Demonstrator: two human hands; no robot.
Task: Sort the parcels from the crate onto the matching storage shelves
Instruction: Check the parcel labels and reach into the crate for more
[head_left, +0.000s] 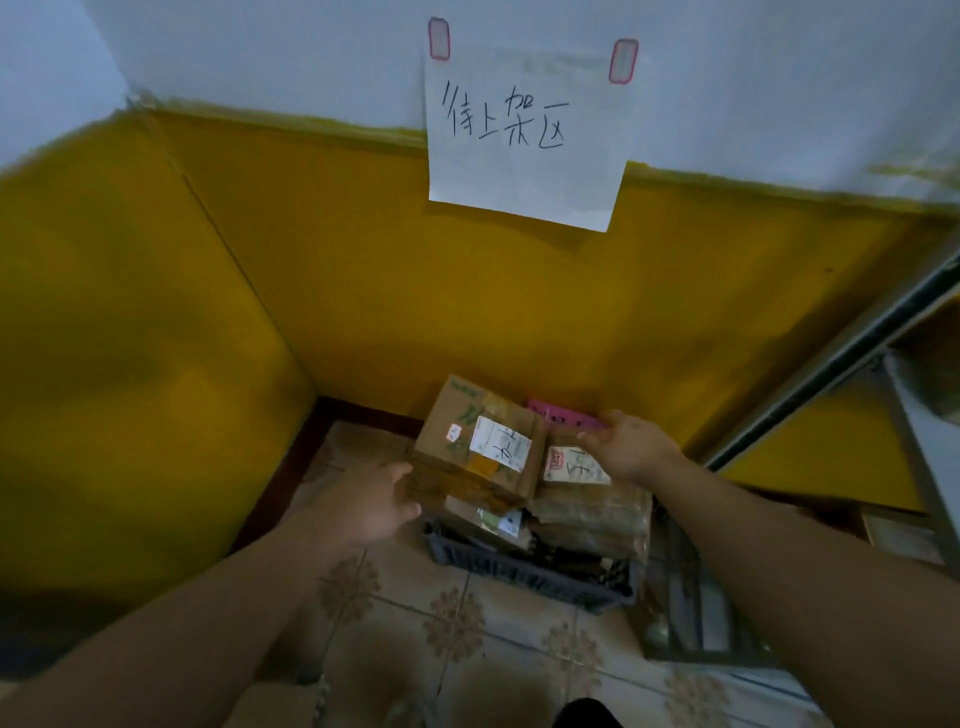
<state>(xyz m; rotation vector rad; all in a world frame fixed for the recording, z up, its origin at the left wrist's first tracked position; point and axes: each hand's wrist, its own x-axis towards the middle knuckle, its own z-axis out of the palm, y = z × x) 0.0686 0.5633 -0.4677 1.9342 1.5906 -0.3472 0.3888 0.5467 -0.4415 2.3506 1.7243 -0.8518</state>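
Plainly, the sorting looks barely begun. In the head view, the only one here, the crate (524, 574) stands on the tiled floor (467, 649) in the corner, against the yellow wall (363, 286), and it is heaped above its rim with parcels. A brown box (483, 441) with a white handwritten label lies tilted on top at the left. A flatter parcel (569, 465) with its own label sits just beside it on the right, a pink packet (558, 414) pokes up behind against the wall, and more wrapped bundles (592, 514) are packed underneath. The metal shelf (893, 364) shows only as a frame at the right edge. I can make out no parcel placed on it, so by my reckoning nearly the whole load is left to do. A paper sign (524, 135) with handwritten characters is taped to the wall above the crate.

The left hand (374, 501) is against the left side of the brown box, palm turned toward it and fingers fairly straight, touching the cardboard rather than curled round it. The right hand (631, 447) reaches in from the other side, over the flatter parcel, with its fingers spread and pointing toward the gap between the brown box and the pink packet. The picture is blurred there, so those fingertips may or may not be touching anything, but they hold nothing. My guess is that both hands are framing the brown box to lift it out first.
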